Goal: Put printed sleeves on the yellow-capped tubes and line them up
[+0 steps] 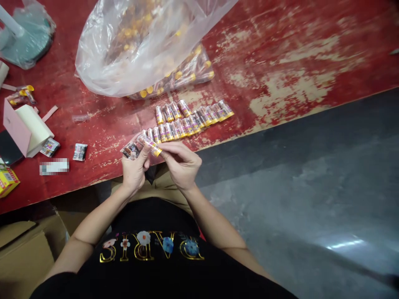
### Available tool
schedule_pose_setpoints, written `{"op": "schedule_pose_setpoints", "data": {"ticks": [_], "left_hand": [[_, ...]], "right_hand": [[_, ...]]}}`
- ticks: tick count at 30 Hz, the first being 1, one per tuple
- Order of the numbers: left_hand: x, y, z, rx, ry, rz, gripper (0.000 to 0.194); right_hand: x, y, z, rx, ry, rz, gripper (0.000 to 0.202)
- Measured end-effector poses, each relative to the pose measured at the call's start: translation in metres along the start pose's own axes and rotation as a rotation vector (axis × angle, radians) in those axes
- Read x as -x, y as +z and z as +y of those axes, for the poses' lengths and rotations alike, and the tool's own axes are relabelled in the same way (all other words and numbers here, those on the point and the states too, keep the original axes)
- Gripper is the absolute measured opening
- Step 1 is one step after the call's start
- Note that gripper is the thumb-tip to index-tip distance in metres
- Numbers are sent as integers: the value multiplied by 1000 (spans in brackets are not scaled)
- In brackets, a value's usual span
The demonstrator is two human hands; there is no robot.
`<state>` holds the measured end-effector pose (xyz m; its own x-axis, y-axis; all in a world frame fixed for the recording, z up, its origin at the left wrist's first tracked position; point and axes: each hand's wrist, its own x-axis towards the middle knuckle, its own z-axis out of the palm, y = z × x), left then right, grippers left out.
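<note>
My left hand [134, 169] is closed around a small clear tube [149, 143] with a yellow cap, held tilted over the table's front edge. Dark printed labels or packets [130, 150] stick out from the same hand, behind the thumb. My right hand [184, 165] has its fingers pinched together at the tube's yellow end. Just beyond both hands, a long row of similar yellow-capped tubes [177, 129] lies side by side, with a shorter second row [168, 113] behind its middle.
A large translucent plastic bag [102, 62] full of yellow-capped tubes stands at the back of the worn red table [230, 79]. On the left are a pink-and-white box [34, 126], small packets [80, 152], a yellow box [8, 179] and a plastic-wrapped green base [29, 37].
</note>
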<state>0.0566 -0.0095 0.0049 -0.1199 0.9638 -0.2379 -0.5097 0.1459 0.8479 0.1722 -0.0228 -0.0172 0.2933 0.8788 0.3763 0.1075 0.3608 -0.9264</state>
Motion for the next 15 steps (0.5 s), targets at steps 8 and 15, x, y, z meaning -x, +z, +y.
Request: {"op": "schedule_pose_setpoints", "data": {"ticks": [8, 15], "left_hand": [[-35, -23, 15, 109, -205, 68, 31], [-44, -46, 18, 185, -219, 74, 17]], "right_hand": [[-102, 20, 95, 676, -348, -297, 24], [-86, 3, 62, 733, -302, -393, 19]]}}
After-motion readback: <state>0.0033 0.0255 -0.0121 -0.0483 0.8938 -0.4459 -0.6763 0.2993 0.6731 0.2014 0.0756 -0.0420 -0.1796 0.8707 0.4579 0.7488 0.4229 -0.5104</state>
